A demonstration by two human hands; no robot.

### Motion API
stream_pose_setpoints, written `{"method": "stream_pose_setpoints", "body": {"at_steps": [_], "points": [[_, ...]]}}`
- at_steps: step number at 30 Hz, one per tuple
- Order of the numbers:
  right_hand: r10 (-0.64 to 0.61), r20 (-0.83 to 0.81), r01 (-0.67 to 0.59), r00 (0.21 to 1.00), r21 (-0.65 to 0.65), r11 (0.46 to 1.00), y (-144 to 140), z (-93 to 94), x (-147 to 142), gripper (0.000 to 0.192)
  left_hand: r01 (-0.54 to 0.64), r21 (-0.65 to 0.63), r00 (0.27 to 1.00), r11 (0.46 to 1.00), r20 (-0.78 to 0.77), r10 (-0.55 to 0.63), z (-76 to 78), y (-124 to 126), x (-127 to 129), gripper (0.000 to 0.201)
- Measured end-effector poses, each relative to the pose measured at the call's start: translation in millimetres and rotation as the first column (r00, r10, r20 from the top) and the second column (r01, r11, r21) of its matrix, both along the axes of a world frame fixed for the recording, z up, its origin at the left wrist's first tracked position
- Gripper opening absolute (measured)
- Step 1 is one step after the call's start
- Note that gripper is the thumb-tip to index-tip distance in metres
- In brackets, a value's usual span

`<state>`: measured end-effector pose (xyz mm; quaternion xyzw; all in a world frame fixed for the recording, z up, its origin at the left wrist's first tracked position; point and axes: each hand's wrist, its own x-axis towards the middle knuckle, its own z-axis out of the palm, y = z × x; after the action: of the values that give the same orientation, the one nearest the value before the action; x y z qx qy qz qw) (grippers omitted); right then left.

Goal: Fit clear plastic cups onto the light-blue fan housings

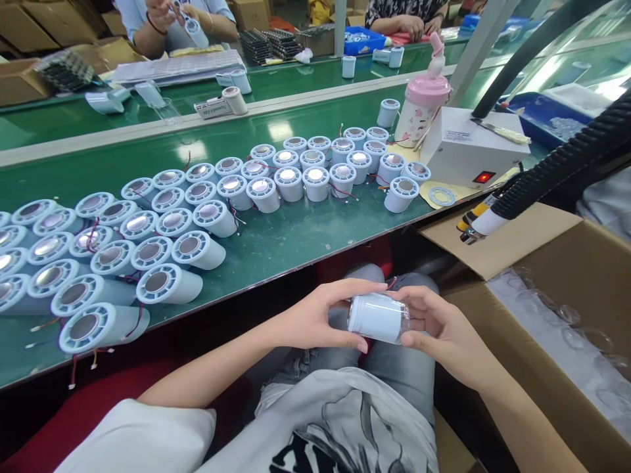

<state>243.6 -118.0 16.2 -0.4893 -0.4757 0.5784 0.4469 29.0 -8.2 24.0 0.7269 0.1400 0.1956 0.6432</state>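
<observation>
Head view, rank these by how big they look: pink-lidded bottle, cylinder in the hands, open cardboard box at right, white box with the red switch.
1. Open cardboard box
2. White box
3. Pink-lidded bottle
4. Held cylinder

Factory, apparently: green bench (296, 230), cylinder rows (290, 189), co-workers (170, 23).

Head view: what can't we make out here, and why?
All in the head view:
- Held blue cylinder: far side, turned away from the camera.
- Left hand: some fingers, hidden behind the hand itself and the cylinder.
- Leftmost standing cylinders: partly cut off by the left edge.
- White device: its label text, too small to read.
- Cardboard box: right part, cut off by the picture edge.
</observation>
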Motion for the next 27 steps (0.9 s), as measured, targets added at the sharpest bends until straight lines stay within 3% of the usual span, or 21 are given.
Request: {"method": "stream_pose_setpoints", "body": {"at_steps": [13,27], "points": [[-0.047,-0.195,0.020,0.980,-0.136,0.991,6,-1.7,-6,0.041,0.006,0.055,1.000,0.998,0.003,-0.006,-0.2,2,-2,0.079],[-0.124,-0.258,0.028,0.958,-0.348,0.937,13,-1.9,-19,0.054,0.012,0.067,0.999,0.998,0.040,-0.014,-0.1,2,-3,0.080]]}}
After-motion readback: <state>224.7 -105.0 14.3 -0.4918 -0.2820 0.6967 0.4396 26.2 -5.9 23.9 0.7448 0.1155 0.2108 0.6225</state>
